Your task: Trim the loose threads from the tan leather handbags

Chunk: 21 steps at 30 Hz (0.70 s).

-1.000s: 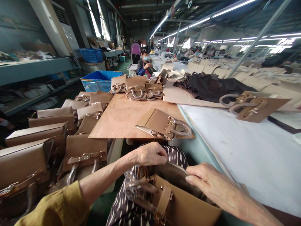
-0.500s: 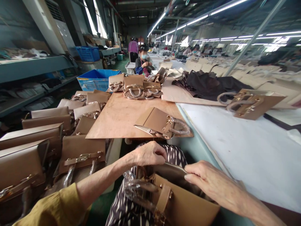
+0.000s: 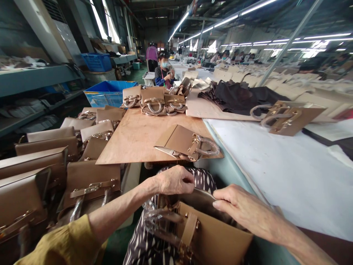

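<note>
On my lap lies a tan handbag (image 3: 217,224), its mouth turned up toward me and its plastic-wrapped handles pointing left. My left hand (image 3: 176,180) is closed on the far rim of the bag's opening. Farther right along the same rim, my right hand (image 3: 234,202) pinches the edge between thumb and fingers. The inside of the bag is dark and partly hidden by the front panel. Just beyond my knees, another tan handbag (image 3: 179,140) rests on its side on the brown board (image 3: 132,136).
Many tan handbags (image 3: 93,169) are stacked at my left. Several more stand at the board's far end, near a blue crate (image 3: 110,92). To the right, a white-covered table (image 3: 264,158) carries one handbag (image 3: 292,117) and dark material (image 3: 237,95). A masked person (image 3: 164,71) sits ahead.
The view has turned slightly, so the surroundings sit a little farther left. Both hands keep their hold on the handbag's rim, with the right hand slightly nearer the left.
</note>
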Motion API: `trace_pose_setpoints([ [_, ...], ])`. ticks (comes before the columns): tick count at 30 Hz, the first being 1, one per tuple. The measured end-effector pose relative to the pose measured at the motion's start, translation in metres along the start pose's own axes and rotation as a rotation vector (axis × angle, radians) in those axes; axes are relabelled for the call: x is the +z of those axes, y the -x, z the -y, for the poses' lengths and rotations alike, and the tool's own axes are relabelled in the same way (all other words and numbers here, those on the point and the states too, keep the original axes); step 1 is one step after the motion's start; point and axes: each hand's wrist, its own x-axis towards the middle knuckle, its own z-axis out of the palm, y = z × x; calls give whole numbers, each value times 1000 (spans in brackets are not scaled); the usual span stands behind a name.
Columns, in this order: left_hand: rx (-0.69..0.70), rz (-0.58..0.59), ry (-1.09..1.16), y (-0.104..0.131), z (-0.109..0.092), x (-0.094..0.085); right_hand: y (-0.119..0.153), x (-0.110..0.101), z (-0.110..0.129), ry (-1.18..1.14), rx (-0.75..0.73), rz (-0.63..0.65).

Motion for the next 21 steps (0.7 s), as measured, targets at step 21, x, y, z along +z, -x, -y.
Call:
trace_pose_setpoints([
  [21, 8, -74, -190, 4, -12, 5, -13, -5, 8, -189, 82, -92],
])
